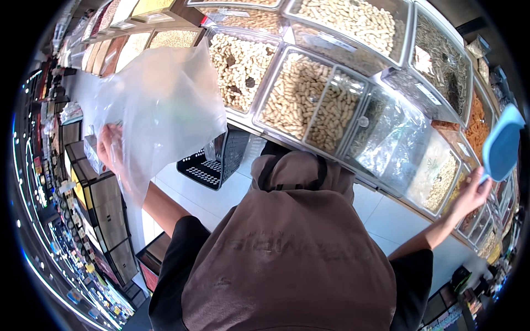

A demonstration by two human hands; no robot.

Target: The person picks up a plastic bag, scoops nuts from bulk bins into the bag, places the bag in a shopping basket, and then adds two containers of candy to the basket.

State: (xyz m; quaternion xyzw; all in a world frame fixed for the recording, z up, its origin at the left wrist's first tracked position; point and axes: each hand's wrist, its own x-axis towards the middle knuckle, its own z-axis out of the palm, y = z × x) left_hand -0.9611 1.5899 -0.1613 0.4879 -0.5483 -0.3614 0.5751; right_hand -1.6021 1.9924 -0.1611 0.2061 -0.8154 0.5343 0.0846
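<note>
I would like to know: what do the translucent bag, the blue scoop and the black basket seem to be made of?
Translucent bag: thin, milky plastic film, with creases and soft highlights. Blue scoop: probably smooth moulded plastic, judging by its even colour, though glare and softness hide the exact finish. Black basket: likely rigid plastic, with rows of small holes.

At three o'clock the scoop (502, 144) is plain blue; at ten, the plastic bag (165, 105) is a cloudy, see-through white. The garment (292, 248) at six is dull brown with faint darker print, the sleeves (176, 270) at seven and four black. The peanuts (295, 96) at one are pale tan, the dried fish (444, 63) at two silvery grey. The basket (232, 157) at nine is black, patterned with rows of pale dots.
</note>
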